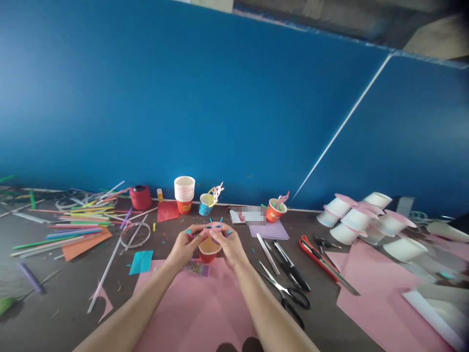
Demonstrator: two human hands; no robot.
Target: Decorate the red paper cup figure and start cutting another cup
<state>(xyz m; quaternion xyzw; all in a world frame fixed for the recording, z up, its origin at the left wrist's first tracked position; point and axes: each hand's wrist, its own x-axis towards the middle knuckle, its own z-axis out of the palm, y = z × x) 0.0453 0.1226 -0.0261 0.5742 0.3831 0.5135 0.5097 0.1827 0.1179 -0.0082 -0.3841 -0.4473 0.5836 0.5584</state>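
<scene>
Both hands, the left hand (185, 246) and the right hand (229, 246), pinch a pink paper piece (213, 227) onto the red cup (208, 251) standing on the pink sheet (198, 308), so the decoration seems only partly attached.

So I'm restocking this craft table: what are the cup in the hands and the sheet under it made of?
Cup: seemingly paper, red outside, pale matte inside, thin rolled rim. Sheet: pink paper or thin card, flat, matte, no gloss. Both hands hold a pink cutout at the rim, probably paper.
</scene>
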